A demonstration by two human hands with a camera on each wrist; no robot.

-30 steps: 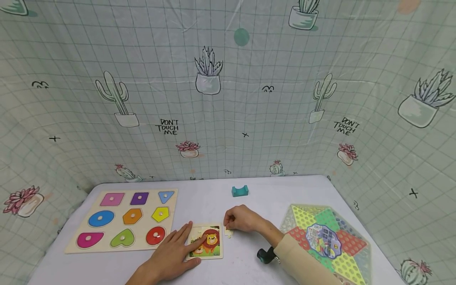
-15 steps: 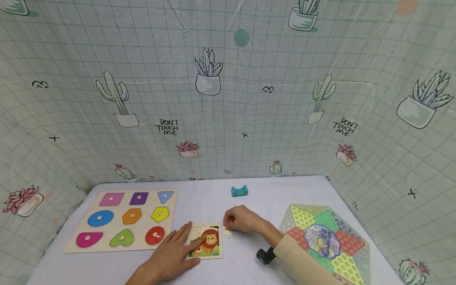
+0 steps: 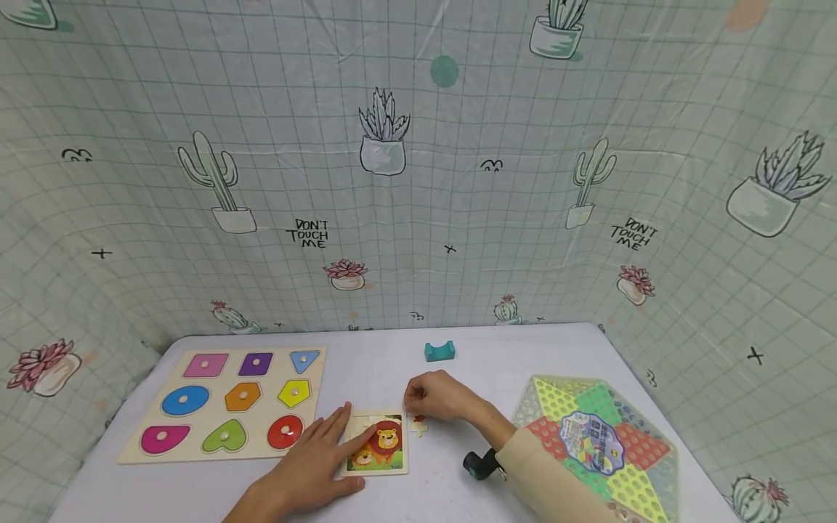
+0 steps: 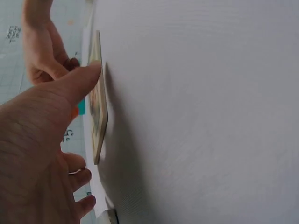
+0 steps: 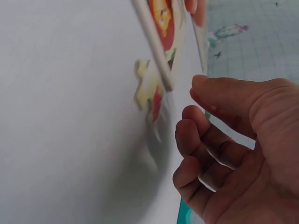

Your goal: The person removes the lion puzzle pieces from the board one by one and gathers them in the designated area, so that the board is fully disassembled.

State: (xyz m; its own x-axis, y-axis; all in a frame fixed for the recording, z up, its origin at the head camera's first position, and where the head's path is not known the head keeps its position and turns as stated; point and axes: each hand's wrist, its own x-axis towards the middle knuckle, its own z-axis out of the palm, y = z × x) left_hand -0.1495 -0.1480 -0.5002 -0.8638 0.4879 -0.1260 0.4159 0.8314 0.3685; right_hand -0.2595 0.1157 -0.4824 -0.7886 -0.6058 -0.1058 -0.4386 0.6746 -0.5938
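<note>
A lion jigsaw puzzle [image 3: 389, 442] in a pale wooden frame lies on the white table. My left hand [image 3: 307, 468] rests at its left side, fingers extended. The left index fingertip touches the picture, and the thumb lies by the near edge. Just outside the right edge of the frame lies a loose jigsaw piece [image 3: 419, 426], pale yellow with a red patch. My right hand [image 3: 439, 396] hovers just beyond it, fingers loosely bent. In the right wrist view that piece [image 5: 149, 88] lies on the table, apart from the fingers, and nothing shows between thumb and fingers.
To the left is a wooden shape board [image 3: 216, 403] with several knobbed coloured shapes. A teal curved block [image 3: 439, 351] stands at the back. On the right lies a colourful hexagonal game board [image 3: 601, 439], partly under my right sleeve [image 3: 556, 483]. A patterned cloth [image 3: 418, 189] hangs behind.
My right hand has shifted slightly left and away from me, so more of the loose piece shows. My left index finger has straightened and lifted a little off the lion picture's middle.
</note>
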